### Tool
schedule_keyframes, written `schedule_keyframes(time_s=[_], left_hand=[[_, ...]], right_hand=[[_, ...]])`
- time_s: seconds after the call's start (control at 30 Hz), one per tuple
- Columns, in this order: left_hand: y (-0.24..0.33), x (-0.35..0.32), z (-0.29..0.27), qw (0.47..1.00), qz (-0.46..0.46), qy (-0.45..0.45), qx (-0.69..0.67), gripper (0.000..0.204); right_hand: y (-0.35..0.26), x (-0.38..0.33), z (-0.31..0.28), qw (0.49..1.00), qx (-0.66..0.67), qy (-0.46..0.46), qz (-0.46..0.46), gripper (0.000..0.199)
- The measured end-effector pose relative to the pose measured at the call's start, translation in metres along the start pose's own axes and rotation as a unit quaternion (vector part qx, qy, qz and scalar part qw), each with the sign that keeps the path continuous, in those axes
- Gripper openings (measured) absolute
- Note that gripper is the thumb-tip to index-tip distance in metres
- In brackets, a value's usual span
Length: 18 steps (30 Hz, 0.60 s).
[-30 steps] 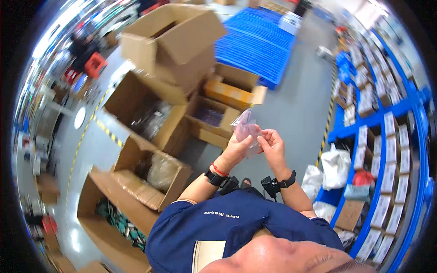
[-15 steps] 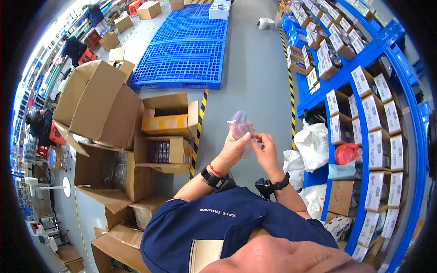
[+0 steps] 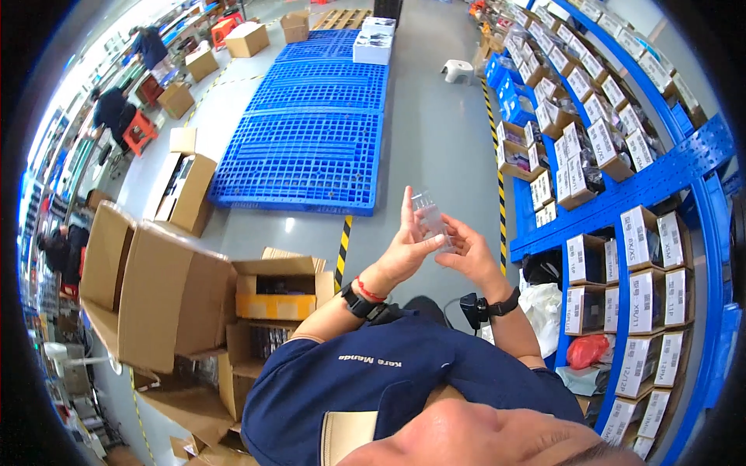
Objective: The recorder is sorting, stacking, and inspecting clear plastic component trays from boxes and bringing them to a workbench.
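Hands [image 3: 400, 255] [image 3: 473, 256] hold seemingly clear plastic [image 3: 429, 217]; box labels [image 3: 639, 301] carry print.

Beyond the hands [image 3: 402, 256] lie pallets [image 3: 303, 155], with cartons [image 3: 175, 299] left and shelving [image 3: 668, 169] right.

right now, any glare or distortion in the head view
Head view: upper left washed out, bright reflection on the grey floor near the blue pallet; blue shelving bowing toward the rim, corners black; clear plastic piece hard to outline.
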<state>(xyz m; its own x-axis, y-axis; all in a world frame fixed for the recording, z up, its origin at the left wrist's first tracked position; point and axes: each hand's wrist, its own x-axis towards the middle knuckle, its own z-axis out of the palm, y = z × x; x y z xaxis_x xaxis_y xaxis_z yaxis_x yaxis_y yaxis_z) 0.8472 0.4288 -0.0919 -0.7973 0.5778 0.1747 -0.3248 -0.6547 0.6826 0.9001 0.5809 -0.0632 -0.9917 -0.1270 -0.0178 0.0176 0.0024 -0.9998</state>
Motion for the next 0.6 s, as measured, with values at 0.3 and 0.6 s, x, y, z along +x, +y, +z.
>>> schedule_keyframes(time_s=[0.3,0.6], left_hand=[[0.047,0.161,-0.083,0.998,0.033,0.042,0.046,0.102],[0.137,0.284,-0.168,0.976,0.121,0.179,0.032,0.104]], right_hand=[[-0.004,0.199,-0.067,0.991,0.085,-0.104,0.005,0.072],[-0.018,0.427,-0.068,0.965,0.08,-0.246,0.032,0.072]])
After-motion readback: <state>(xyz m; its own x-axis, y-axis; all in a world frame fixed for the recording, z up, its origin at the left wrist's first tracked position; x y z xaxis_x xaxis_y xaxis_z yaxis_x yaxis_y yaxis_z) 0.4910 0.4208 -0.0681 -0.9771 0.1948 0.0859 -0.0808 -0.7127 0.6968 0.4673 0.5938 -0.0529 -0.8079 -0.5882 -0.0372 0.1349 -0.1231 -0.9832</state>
